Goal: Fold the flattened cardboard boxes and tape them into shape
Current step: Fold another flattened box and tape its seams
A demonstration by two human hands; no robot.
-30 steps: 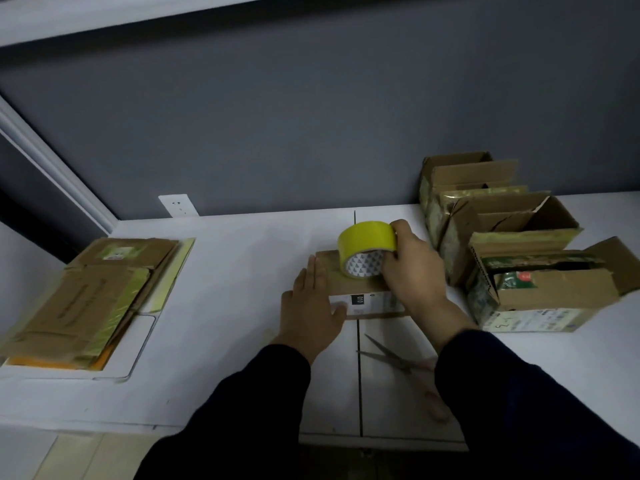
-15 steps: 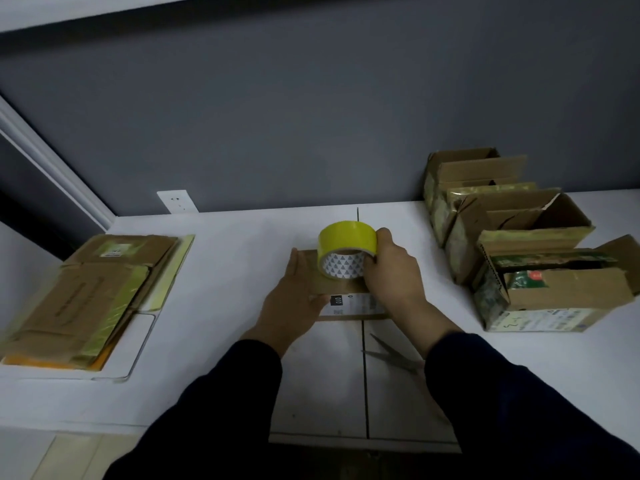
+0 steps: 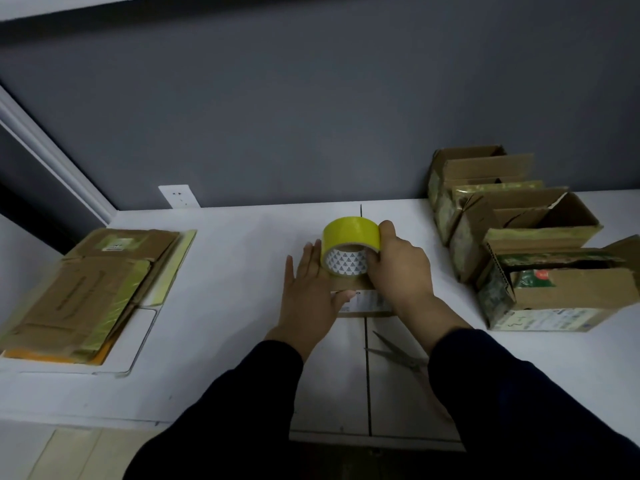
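Note:
A small brown cardboard box [image 3: 367,303] with a white label on its near face sits at the middle of the white table [image 3: 225,306]. My right hand [image 3: 398,268] grips a yellow tape roll [image 3: 349,240] and holds it upright on top of the box. My left hand [image 3: 310,289] lies flat with straight fingers on the box's left side and top, its thumb reaching across the near face. Most of the box top is hidden by both hands and the roll.
A stack of flattened cardboard boxes [image 3: 86,292] lies at the left on a white board. Several folded open boxes [image 3: 519,237] stand in a row at the right. Scissors [image 3: 401,353] lie just behind my right wrist. A wall socket [image 3: 179,196] is on the grey wall.
The roll and my right hand shifted left along the box top, and my left hand slid with them. The box stayed in the middle of the table.

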